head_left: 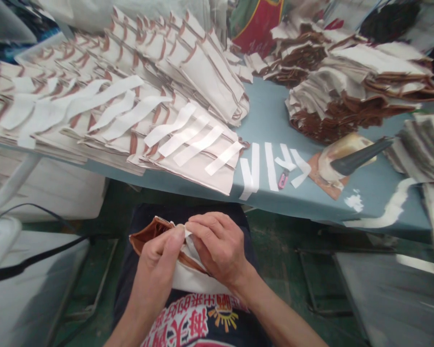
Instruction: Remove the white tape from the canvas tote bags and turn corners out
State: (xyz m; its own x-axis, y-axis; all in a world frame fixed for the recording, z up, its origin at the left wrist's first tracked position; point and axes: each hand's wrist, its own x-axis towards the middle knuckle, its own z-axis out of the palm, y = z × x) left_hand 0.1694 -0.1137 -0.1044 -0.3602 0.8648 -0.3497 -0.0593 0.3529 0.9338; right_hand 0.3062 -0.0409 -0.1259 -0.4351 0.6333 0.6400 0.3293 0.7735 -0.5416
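Note:
On my lap lies a white pouch-like piece [191, 279] with a brown lining, its brown side standing open at the left. Closed in a pinch, my left hand [159, 262] grips the piece's upper edge. My right hand [219, 243] is bent over the same edge, thumb and fingers pressed together right beside the left fingertips. Between the two hands a small bit of white material [187, 233] shows; I cannot tell whether it is a separate strip. The fingers hide most of the edge there.
Blue-grey table ahead [264, 101] bears rows of similar white pieces [202, 72] with white strips [198, 144] laid over some. To the right are a pink cutter [283, 179], a dark-handled brush [361, 159] on a container, and brown-white stacks [332, 96]. Stools flank me.

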